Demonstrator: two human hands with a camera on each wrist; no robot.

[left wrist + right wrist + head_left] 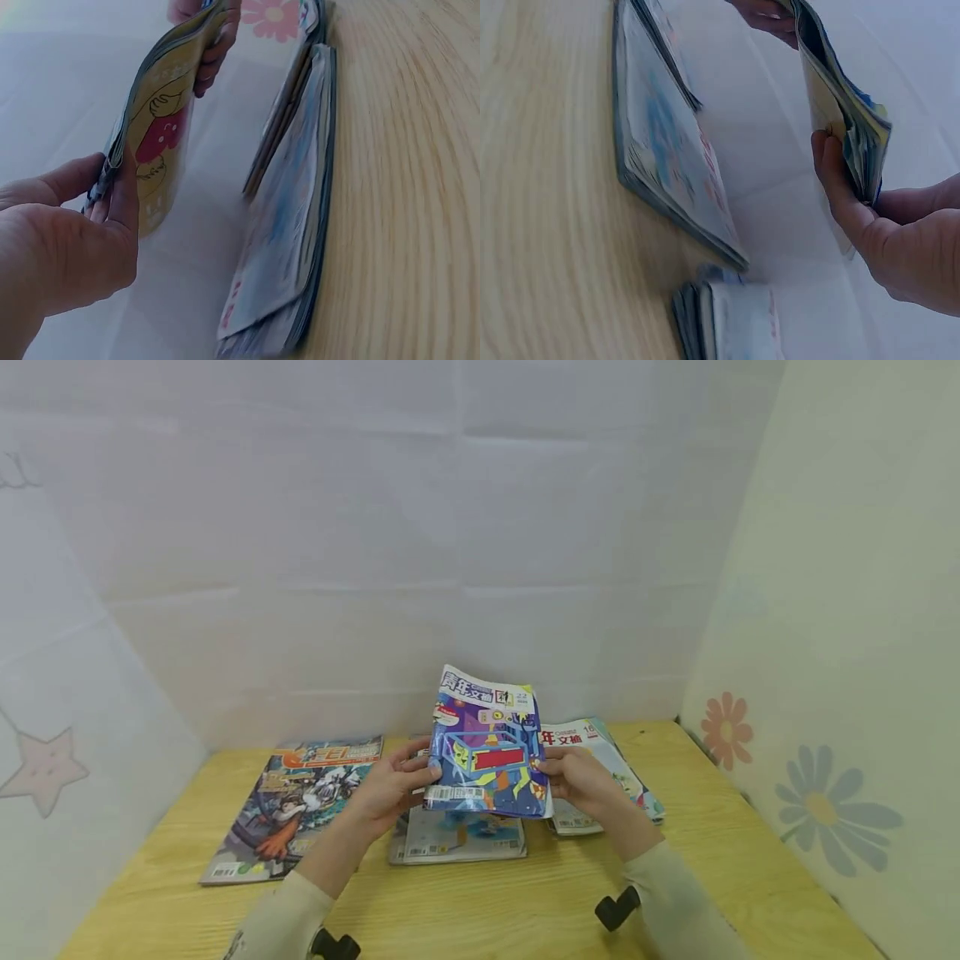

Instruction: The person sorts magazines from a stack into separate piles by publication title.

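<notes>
Two hands on one blue magazine (486,752), held tilted up off the wooden table (525,910). Left hand (390,789) pinches its left edge, thumb on the front cover, fingers behind. Right hand (581,781) pinches the right edge the same way. Magazine's bottom edge hangs just above a flat stack (457,839) lying directly below the hands; the left wrist view shows a clear gap between the two. Left of the left hand: large comic magazine (296,806), flat, near the table's left edge. Behind the right hand: another stack (607,768), partly hidden. Bare table right of the right hand and toward the person. White backdrop wall (420,527) close behind.
</notes>
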